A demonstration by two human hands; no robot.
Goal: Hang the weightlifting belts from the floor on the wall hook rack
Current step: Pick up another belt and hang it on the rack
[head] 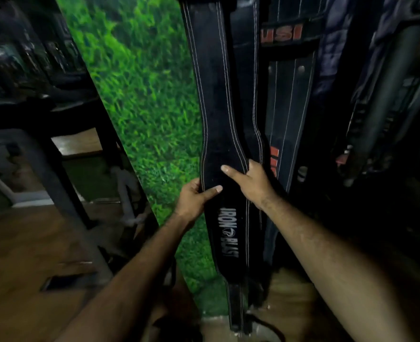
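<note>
a gym: hanging weightlifting belts (pixel 218 99), grass-print wall (pixel 140 95), dark equipment frame (pixel 56 154).

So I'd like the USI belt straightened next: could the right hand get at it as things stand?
Probably yes. The USI belt hangs just beside the right hand with nothing between them, but that hand grips the Iron Blast belt and would have to let go.

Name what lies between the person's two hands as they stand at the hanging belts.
The black Iron Blast belt: the left hand grips one edge, the right hand the other, in the head view.
</note>
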